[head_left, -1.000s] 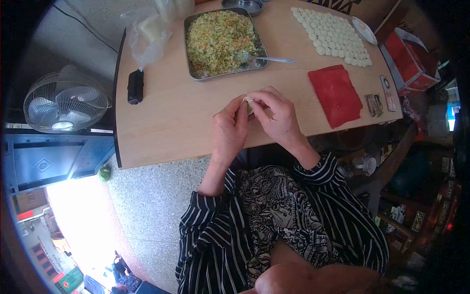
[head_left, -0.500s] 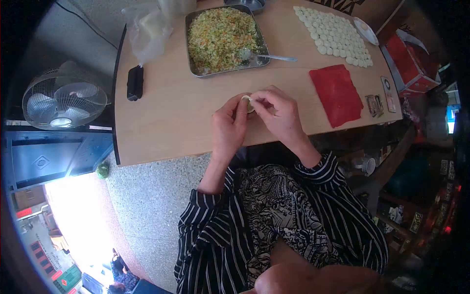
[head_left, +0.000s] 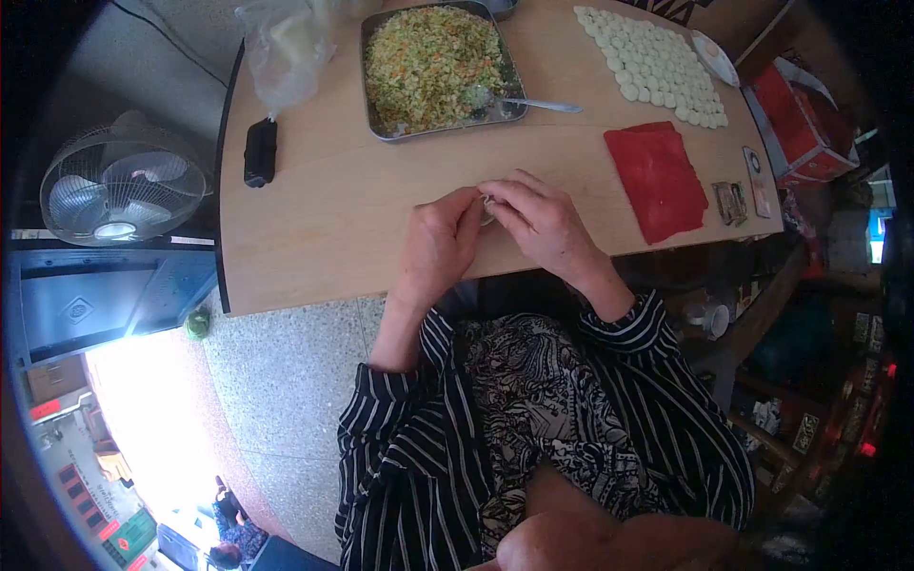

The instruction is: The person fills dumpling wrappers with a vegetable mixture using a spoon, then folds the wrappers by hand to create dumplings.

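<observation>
Near the table's front edge, my left hand (head_left: 442, 238) and my right hand (head_left: 545, 221) meet, both with fingers pinched on a small pale dough piece (head_left: 487, 217). My fingers hide most of it. Beyond them sits a metal tray (head_left: 419, 136) filled with chopped green and orange vegetable filling (head_left: 433, 67). A metal spoon (head_left: 543, 104) rests in the tray, its handle over the right rim. Rows of small pale dough pieces (head_left: 657, 71) lie at the back right. A red cloth (head_left: 657, 181) is to the right of my hands.
On the table (head_left: 314, 238) are a black case (head_left: 260, 152), a plastic bag (head_left: 286, 62), a white plate (head_left: 714, 57) and small packets (head_left: 730, 204). A fan (head_left: 124, 186) stands left; a red box (head_left: 804, 119) is at right. A person (head_left: 233, 538) is at lower left.
My fingertips have closed in over the dough piece, which shows less now. My left wrist has shifted slightly left and my right hand slightly right. The view has moved a little.
</observation>
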The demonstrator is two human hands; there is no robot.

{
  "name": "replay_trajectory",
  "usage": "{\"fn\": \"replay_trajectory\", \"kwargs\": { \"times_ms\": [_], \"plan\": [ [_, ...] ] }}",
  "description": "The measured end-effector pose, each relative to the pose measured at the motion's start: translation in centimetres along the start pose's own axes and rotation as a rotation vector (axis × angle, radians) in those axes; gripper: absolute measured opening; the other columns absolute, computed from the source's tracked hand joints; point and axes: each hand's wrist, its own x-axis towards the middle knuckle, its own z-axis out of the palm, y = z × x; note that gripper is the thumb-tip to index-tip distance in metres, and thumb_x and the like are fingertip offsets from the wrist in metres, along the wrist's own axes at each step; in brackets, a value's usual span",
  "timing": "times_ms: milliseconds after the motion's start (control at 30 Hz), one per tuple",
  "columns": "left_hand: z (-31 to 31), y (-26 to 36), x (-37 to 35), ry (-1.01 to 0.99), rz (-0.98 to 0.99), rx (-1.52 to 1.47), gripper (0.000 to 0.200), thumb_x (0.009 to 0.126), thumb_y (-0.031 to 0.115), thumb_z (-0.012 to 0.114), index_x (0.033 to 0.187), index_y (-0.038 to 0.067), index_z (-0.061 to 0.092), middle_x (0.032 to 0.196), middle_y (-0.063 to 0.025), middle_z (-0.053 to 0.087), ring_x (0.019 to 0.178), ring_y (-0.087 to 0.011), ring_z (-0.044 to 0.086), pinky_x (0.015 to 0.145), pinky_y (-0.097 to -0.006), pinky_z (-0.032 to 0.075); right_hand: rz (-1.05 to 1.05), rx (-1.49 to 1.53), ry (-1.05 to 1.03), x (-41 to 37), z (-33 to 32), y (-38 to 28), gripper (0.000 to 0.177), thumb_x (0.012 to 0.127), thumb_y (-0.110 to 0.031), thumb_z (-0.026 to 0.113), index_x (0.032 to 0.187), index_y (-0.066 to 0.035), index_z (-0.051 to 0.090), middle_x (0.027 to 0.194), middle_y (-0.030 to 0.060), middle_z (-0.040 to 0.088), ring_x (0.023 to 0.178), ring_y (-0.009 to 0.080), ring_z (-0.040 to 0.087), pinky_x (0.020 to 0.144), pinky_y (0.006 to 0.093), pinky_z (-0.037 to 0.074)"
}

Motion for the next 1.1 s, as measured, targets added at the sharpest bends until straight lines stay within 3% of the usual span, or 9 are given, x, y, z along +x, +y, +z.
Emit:
{"fn": "replay_trajectory", "kwargs": {
  "times_ms": [67, 267, 367, 667, 867, 967, 1067, 1100],
  "plan": [
    [-0.2, 0.2, 0.1, -0.014, -0.020, 0.030, 0.017, 0.090, 0.006, 0.060, 0.104, 0.001, 0.068, 0.078, -0.0213, 0.066, 0.068, -0.0269, 0.068, 0.062, -0.0341, 0.050, 0.000, 0.007, 0.013, -0.1, 0.1, 0.2, 0.011, 0.087, -0.003, 0.063, 0.098, 0.000, 0.062, 0.090, 0.0144, 0.062, 0.081, 0.0341, 0.063, 0.069, 0.0395, 0.052],
    [0.3, 0.0, 0.4, 0.015, -0.234, -0.288, 0.025, 0.095, 0.009, 0.059, 0.115, -0.004, 0.064, 0.089, -0.0170, 0.072, 0.083, -0.0171, 0.070, 0.073, -0.0303, 0.055, 0.045, 0.073, 0.131, 0.0, 0.3, 0.3, 0.010, 0.086, 0.000, 0.065, 0.095, 0.000, 0.063, 0.088, 0.0141, 0.063, 0.078, 0.0306, 0.064, 0.067, 0.0365, 0.051],
    [1.3, 0.3, 0.2, 0.065, -0.361, -0.741, 0.028, 0.097, 0.010, 0.056, 0.120, -0.006, 0.062, 0.094, -0.0147, 0.072, 0.090, -0.0148, 0.068, 0.079, -0.0290, 0.056, 0.110, 0.101, 0.212, -0.2, 0.7, 0.7, 0.010, 0.085, 0.001, 0.066, 0.094, 0.001, 0.063, 0.087, 0.0133, 0.063, 0.076, 0.0272, 0.065, 0.065, 0.0342, 0.051],
    [3.5, -1.9, -0.2, 0.150, -0.275, -0.510, 0.025, 0.098, 0.010, 0.055, 0.117, -0.003, 0.066, 0.093, -0.0164, 0.073, 0.089, -0.0130, 0.069, 0.076, -0.0296, 0.055, 0.098, 0.065, 0.189, -0.3, 0.5, 0.6, 0.010, 0.085, 0.000, 0.067, 0.095, 0.001, 0.064, 0.084, 0.0130, 0.061, 0.071, 0.0272, 0.063, 0.062, 0.0342, 0.050],
    [2.2, -0.3, -0.4, 0.070, -0.156, -0.144, 0.020, 0.093, 0.006, 0.057, 0.107, 0.001, 0.069, 0.082, -0.0228, 0.068, 0.075, -0.0273, 0.072, 0.066, -0.0345, 0.054, -0.005, -0.014, 0.039, -0.6, -0.3, 0.3, 0.010, 0.087, -0.003, 0.064, 0.096, 0.000, 0.062, 0.083, 0.0143, 0.059, 0.075, 0.0343, 0.063, 0.065, 0.0406, 0.050],
    [1.8, 0.6, -0.4, 0.076, -0.048, -0.049, 0.020, 0.090, 0.003, 0.056, 0.106, 0.000, 0.068, 0.083, -0.0243, 0.067, 0.075, -0.0363, 0.069, 0.064, -0.0384, 0.053, 0.054, -0.002, -0.014, -0.7, -0.7, 0.2, 0.012, 0.088, -0.004, 0.062, 0.099, 0.000, 0.061, 0.086, 0.0151, 0.060, 0.078, 0.0362, 0.063, 0.066, 0.0425, 0.051],
    [1.2, 1.5, -0.2, 0.025, -0.063, -0.020, 0.020, 0.089, 0.001, 0.055, 0.106, -0.001, 0.067, 0.084, -0.0253, 0.066, 0.077, -0.0399, 0.068, 0.065, -0.0413, 0.053, 0.187, 0.052, -0.021, -0.3, -0.7, -0.9, 0.014, 0.088, -0.003, 0.061, 0.102, 0.000, 0.061, 0.089, 0.0161, 0.061, 0.080, 0.0371, 0.064, 0.067, 0.0430, 0.051],
    [1.1, 1.3, -0.2, 0.001, -0.055, 0.019, 0.020, 0.089, 0.001, 0.055, 0.105, -0.001, 0.067, 0.083, -0.0256, 0.066, 0.078, -0.0403, 0.067, 0.065, -0.0419, 0.052, 0.137, 0.025, -0.009, -0.3, -0.7, -0.8, 0.014, 0.088, -0.003, 0.062, 0.102, 0.000, 0.061, 0.090, 0.0162, 0.061, 0.080, 0.0370, 0.064, 0.067, 0.0430, 0.051]
  ]
}}
